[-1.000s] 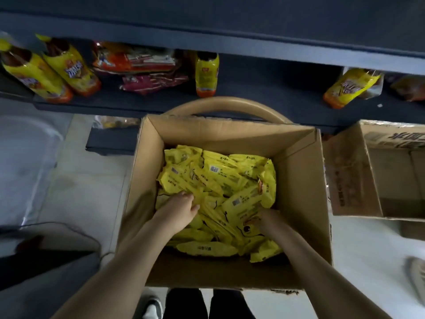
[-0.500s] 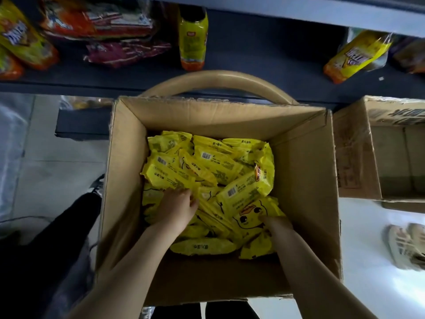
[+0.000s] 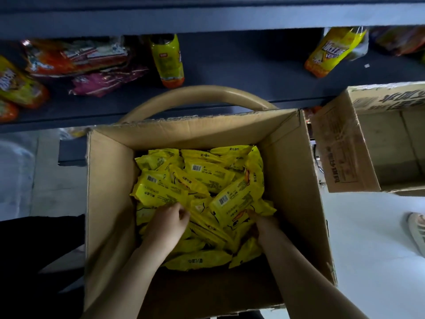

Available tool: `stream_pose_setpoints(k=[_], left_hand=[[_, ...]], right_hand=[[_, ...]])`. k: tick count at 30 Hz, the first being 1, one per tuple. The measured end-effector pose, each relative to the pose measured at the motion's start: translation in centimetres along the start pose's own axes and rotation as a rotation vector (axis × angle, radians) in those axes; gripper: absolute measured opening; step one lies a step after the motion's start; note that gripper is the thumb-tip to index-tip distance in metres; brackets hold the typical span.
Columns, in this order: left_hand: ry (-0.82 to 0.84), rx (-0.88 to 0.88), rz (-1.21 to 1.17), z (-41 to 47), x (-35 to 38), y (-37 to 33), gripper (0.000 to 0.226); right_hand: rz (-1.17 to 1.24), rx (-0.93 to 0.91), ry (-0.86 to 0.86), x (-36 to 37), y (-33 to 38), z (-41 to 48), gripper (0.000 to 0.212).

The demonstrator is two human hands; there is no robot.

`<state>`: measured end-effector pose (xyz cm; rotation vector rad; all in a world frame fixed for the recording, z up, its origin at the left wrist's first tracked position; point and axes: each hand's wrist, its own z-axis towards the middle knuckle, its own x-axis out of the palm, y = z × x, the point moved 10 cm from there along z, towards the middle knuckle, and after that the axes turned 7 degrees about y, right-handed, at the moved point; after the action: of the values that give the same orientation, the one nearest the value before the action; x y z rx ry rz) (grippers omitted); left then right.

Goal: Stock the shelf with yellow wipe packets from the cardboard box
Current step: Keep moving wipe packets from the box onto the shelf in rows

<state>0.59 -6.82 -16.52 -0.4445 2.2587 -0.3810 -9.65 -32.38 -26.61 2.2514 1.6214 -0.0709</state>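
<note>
- Head view: a person's left hand (image 3: 167, 223) reaches into the open cardboard box (image 3: 110, 203). Its fingers are curled down onto the yellow wipe packets (image 3: 207, 173) at the middle of the heap, and they appear to grip one packet's edge.
- The right hand (image 3: 264, 224) is pushed in beneath a duck-printed packet on the side of the box's right wall. Its fingers are hidden, so whether it grips anything cannot be told.
- The packets lie loose and criss-crossed over the box floor, from the far wall to near the front wall. None shows on the shelf (image 3: 253, 72) beyond the box's far edge, which carries a yellow drink bottle (image 3: 169, 61) and snack bags (image 3: 76, 56).
- Likely trouble: the slick wrappers overlap, so a handful lifted from mid-heap could drag neighbouring packets up and spill them over the rim onto the floor.
- With one hand buried, an uneven two-handed scoop could let packets slide out from between the palms.
- The box seems to rest against a curved beige frame (image 3: 200, 95), and a hard pull on one wall might shift it.
- An armful pushed onto the shelf could knock over the bottle.
</note>
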Motion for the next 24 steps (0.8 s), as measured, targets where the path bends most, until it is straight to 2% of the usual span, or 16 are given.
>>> stream_pose_setpoints(k=[3, 6, 10, 13, 16, 18, 24], left_hand=[[0.012, -0.017, -0.069, 0.8, -0.1, -1.3, 0.029], [0.031, -0.048, -0.206, 2.4, 0.2, -3.1, 0.028], [0.084, -0.071, -0.436, 5.6, 2.1, -6.6, 0.023], [0.126, -0.119, -0.68, 9.0, 4.2, -8.4, 0.022], [0.169, -0.111, -0.73, 13.0, 5.8, -10.0, 0.019], [0.238, -0.084, -0.804, 15.0, 7.0, -10.9, 0.009], [0.503, -0.133, -1.043, 16.5, 11.4, -12.8, 0.021]], right_hand=[[-0.11, -0.035, -0.033, -0.5, 0.9, -0.5, 0.052], [0.042, -0.039, -0.073, -1.5, 0.7, -2.1, 0.044], [0.26, -0.066, 0.024, -1.5, 1.1, -4.0, 0.035], [0.271, -0.062, 0.09, -1.7, 1.6, -5.1, 0.038], [0.227, -0.021, 0.106, -2.1, 2.0, -4.6, 0.04], [0.183, -0.012, 0.119, -2.0, 2.3, -3.5, 0.039], [0.101, 0.001, 0.132, -1.6, 1.7, -1.6, 0.03]])
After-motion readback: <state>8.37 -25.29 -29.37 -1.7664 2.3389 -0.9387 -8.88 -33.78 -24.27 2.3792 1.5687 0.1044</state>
